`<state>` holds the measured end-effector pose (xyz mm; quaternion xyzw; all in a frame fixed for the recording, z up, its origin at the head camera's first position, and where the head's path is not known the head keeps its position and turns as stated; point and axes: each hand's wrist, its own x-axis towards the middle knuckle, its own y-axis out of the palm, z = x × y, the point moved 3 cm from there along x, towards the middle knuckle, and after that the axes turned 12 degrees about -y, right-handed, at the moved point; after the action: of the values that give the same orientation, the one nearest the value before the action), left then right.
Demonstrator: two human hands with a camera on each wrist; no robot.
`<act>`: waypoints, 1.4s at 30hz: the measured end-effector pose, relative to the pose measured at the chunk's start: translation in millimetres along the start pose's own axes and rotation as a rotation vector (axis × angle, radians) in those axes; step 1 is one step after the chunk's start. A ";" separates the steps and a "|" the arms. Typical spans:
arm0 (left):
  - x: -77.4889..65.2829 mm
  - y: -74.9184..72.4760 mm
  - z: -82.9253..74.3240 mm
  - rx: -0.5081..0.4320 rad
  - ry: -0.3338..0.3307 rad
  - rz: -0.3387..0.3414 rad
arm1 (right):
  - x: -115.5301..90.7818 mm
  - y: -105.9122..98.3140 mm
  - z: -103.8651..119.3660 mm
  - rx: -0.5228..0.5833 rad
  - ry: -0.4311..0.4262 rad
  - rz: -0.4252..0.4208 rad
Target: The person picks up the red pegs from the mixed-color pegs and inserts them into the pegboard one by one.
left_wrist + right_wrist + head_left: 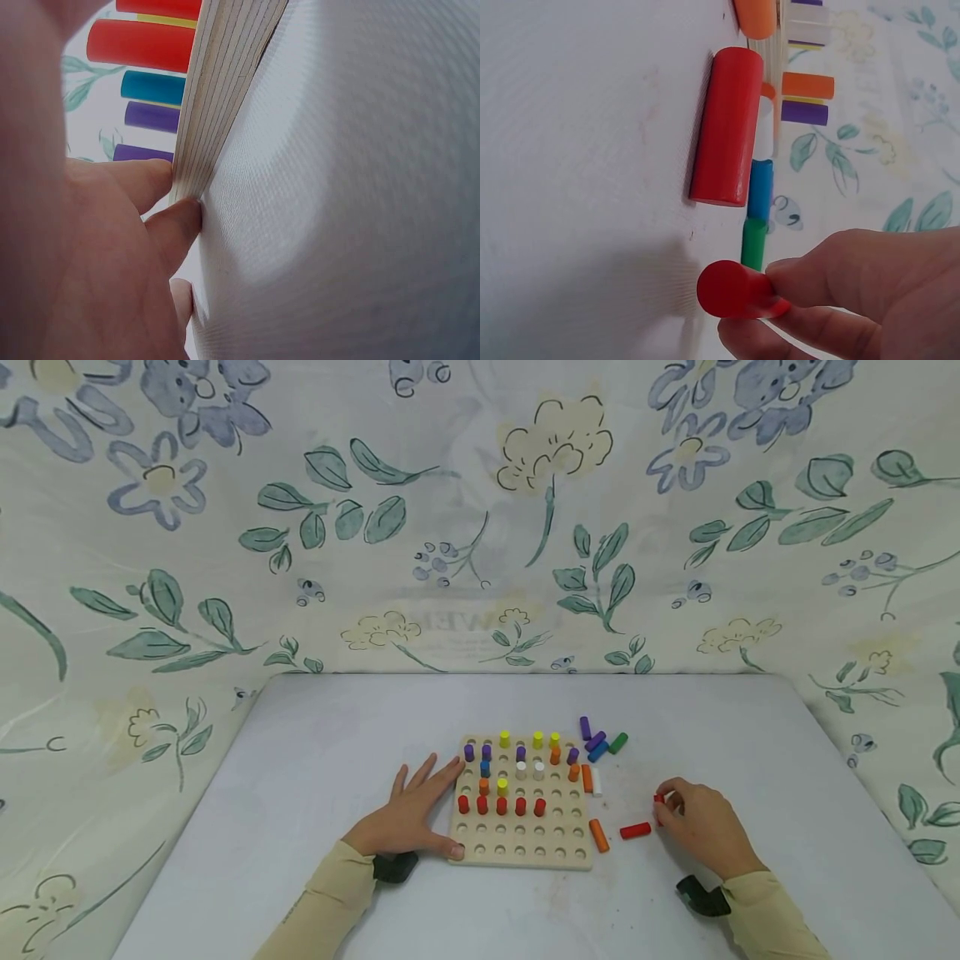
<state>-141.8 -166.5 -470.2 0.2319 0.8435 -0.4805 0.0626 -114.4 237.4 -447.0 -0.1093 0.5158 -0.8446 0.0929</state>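
A wooden pegboard (517, 864) lies mid-table, with rows of round holes and coloured pegs standing in some of them. Several red pegs (502, 806) form a row across its left and middle. My left hand (408, 814) is spread at the board's left side, thumb at the near corner and fingertips along the edge, seen close in the left wrist view. Off to the right, my right hand (705, 822) pinches a red peg (731, 290) between thumb and fingers. Another red peg (729, 127) lies on the table just left of that hand.
Beside the board's right edge lie orange pegs (598, 836) and a white peg (597, 782). Behind them are purple pegs (585, 728), a blue peg (597, 752) and a green peg (618, 743). A flower-patterned cloth (465, 527) hangs behind the white table (337, 718).
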 end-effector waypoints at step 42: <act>-2.0 -0.1 0.7 -0.028 0.017 -0.004 | 7.1 -2.0 22.7 -0.056 -0.027 -0.001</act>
<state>-140.2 -167.7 -469.8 0.2336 0.8509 -0.4669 0.0576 -114.9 217.1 -434.5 -0.1233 0.5378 -0.8284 0.0964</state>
